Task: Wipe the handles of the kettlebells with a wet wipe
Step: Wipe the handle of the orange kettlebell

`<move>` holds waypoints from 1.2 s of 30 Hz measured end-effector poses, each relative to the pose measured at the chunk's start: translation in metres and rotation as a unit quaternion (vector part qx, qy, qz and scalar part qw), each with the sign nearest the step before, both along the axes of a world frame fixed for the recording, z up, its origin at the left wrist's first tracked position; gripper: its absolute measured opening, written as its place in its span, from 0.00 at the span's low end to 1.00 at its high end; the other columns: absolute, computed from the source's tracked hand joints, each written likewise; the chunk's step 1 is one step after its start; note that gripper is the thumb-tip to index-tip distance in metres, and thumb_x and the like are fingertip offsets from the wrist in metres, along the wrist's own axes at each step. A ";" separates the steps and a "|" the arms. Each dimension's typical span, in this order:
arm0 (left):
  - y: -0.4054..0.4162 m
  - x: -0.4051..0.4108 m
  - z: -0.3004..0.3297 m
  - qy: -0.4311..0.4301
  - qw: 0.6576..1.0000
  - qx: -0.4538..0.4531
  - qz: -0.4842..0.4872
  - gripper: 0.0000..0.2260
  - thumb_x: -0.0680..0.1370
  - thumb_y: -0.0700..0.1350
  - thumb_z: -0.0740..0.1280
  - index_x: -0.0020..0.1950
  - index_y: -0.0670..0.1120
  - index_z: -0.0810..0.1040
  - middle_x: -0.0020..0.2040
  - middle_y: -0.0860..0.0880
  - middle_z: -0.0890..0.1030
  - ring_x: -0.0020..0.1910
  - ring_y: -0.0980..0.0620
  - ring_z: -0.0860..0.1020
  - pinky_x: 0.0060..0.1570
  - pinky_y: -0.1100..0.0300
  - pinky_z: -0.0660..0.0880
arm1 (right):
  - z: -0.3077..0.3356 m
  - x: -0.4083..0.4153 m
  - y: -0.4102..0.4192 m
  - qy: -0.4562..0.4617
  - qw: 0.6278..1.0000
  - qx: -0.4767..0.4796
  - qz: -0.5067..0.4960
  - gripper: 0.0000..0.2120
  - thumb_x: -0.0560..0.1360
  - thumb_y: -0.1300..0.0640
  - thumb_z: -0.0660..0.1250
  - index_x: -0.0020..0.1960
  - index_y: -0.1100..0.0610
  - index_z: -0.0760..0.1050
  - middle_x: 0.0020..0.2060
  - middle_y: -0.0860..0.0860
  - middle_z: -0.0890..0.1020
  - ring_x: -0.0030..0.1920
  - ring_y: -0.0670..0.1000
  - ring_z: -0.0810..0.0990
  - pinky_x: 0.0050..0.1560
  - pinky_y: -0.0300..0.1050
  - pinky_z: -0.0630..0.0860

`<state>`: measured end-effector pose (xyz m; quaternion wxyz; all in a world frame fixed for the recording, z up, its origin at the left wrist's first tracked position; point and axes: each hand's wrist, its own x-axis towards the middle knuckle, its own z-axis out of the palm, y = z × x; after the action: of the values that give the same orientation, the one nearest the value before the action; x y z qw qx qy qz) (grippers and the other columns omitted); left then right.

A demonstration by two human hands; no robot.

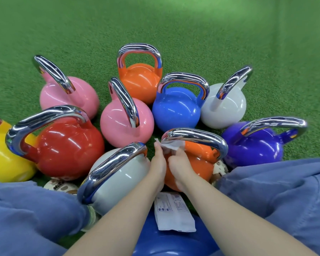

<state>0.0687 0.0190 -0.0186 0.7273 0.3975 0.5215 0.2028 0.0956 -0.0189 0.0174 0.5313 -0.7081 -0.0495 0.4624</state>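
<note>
Several coloured kettlebells with chrome handles stand on green turf. The nearest orange kettlebell (198,167) sits in front of me, its chrome handle (201,138) arching above it. A white wet wipe (171,145) is pressed against the left end of that handle. My left hand (158,163) and my right hand (179,163) both hold the wipe from below, fingers closed on it. A grey kettlebell (118,174) stands just left of my hands, a red one (68,148) further left.
Pink (122,122), blue (175,109), white (225,108), purple (255,146), far orange (139,78) and yellow (2,154) kettlebells crowd around. A white wipe packet (174,213) lies on a blue ball (174,241) between my knees in blue trousers. Green turf (155,24) stretches beyond.
</note>
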 end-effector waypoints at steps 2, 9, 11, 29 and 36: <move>0.006 0.001 0.003 0.009 1.000 -0.003 0.003 0.22 0.81 0.57 0.49 0.40 0.51 0.77 0.58 0.46 0.78 0.58 0.50 0.74 0.67 0.57 0.64 | 0.000 0.002 -0.002 0.019 1.000 0.014 -0.009 0.20 0.76 0.69 0.53 0.62 0.56 0.73 0.54 0.56 0.80 0.51 0.53 0.80 0.56 0.48 0.75; -0.004 0.014 0.019 0.018 0.997 0.073 -0.001 0.21 0.82 0.54 0.47 0.71 0.47 0.64 0.73 0.48 0.64 0.72 0.53 0.60 0.72 0.65 0.52 | 0.016 0.016 -0.007 0.212 0.959 0.172 -0.073 0.31 0.68 0.80 0.45 0.65 0.63 0.70 0.55 0.57 0.80 0.58 0.56 0.77 0.53 0.42 0.75; -0.005 0.012 0.023 0.070 0.981 0.173 -0.052 0.27 0.79 0.57 0.45 0.76 0.46 0.52 0.76 0.49 0.52 0.76 0.52 0.47 0.73 0.58 0.41 | 0.021 0.017 -0.015 0.255 0.937 0.221 -0.093 0.30 0.69 0.79 0.43 0.63 0.64 0.71 0.52 0.57 0.82 0.58 0.56 0.76 0.54 0.42 0.75; -0.011 0.013 0.051 0.263 0.761 0.507 -0.307 0.29 0.76 0.58 0.33 0.76 0.51 0.41 0.77 0.52 0.42 0.75 0.54 0.39 0.71 0.55 0.35 | 0.026 0.024 -0.027 0.324 0.883 0.327 -0.095 0.16 0.76 0.64 0.58 0.63 0.63 0.72 0.59 0.57 0.79 0.52 0.51 0.81 0.52 0.43 0.78; 0.007 0.003 0.038 0.154 0.898 0.335 -0.242 0.21 0.82 0.50 0.43 0.76 0.50 0.49 0.77 0.52 0.49 0.75 0.57 0.45 0.72 0.58 0.37 | 0.037 0.016 -0.020 0.216 0.943 0.239 -0.084 0.29 0.68 0.80 0.43 0.59 0.63 0.71 0.49 0.54 0.80 0.50 0.51 0.78 0.49 0.37 0.75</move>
<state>0.0714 0.0259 0.0199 0.4886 0.7576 0.4161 0.1193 0.1121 -0.0393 0.0542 0.7198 -0.4451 0.0172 0.5325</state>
